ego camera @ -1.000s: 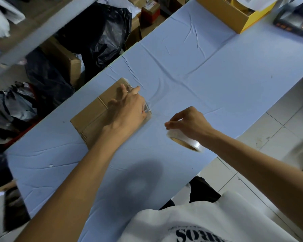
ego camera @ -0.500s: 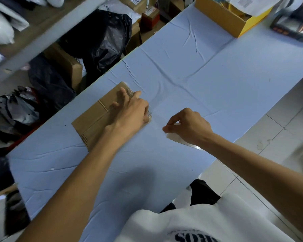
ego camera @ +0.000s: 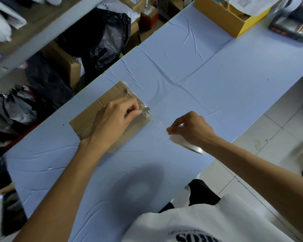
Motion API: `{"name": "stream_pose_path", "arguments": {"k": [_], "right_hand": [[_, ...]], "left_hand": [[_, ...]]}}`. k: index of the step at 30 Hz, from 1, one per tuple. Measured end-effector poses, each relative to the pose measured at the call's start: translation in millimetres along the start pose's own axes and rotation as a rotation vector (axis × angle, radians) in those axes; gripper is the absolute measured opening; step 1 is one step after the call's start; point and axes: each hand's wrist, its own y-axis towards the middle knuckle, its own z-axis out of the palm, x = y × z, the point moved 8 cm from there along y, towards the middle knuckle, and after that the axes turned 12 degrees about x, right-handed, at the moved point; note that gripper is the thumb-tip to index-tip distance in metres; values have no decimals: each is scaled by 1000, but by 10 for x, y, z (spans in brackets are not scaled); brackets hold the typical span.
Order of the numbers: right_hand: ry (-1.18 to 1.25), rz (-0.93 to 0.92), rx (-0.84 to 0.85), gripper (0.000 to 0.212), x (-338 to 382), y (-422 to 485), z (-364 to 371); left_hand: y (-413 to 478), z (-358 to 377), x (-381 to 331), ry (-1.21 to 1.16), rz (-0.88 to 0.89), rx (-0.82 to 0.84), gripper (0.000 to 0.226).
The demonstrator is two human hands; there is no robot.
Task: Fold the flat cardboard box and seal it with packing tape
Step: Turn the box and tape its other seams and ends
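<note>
Table: a long work table point(ego camera: 208, 81) under a wrinkled pale blue covering, running from the near left to the far right.
Cardboard box: a flattened brown cardboard box point(ego camera: 87, 119) lies on the left part of the table, near its far edge, with clear tape shining on its right end.
Left hand: the left hand point(ego camera: 115, 119) rests on top of the box, fingers curled shut around a small blade point(ego camera: 146, 109) whose metal tip pokes out past the thumb at the box's right edge.
Tape strip: a clear strip of tape point(ego camera: 158, 122) stretches from the box's right edge toward the roll; it is faint against the blue, so its exact edges are hard to make out.
Right hand: the right hand point(ego camera: 192, 128) is closed on the roll of packing tape point(ego camera: 187, 145), fingers pinched over its top, holding it tilted just off the box's right side, near the table's near edge.
Yellow box: an open yellow carton point(ego camera: 222, 18) with papers in it stands at the far end of the table.
Device: a dark keypad device point(ego camera: 294, 27) sits just beside the carton, at the far right.
Beyond the table: black plastic bags point(ego camera: 101, 37) and brown parcels point(ego camera: 66, 62) are piled on the floor to the left.
Person: a white printed shirt point(ego camera: 208, 224) shows at the bottom, with both bare forearms reaching in.
</note>
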Motion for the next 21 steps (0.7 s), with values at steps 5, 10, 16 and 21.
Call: {"name": "stream_pose_path", "arguments": {"k": [5, 10, 16, 21], "right_hand": [[-9, 4, 2, 20, 4, 4, 14], [-9, 11, 1, 20, 3, 10, 28], [-13, 15, 0, 20, 8, 15, 25], [-14, 14, -6, 20, 8, 48, 46]], "left_hand": [[-60, -44, 162, -174, -58, -137, 17], [-74, -2, 215, -260, -167, -193, 21], [-78, -55, 146, -287, -145, -223, 20], [-41, 14, 134, -223, -121, -215, 20]]}}
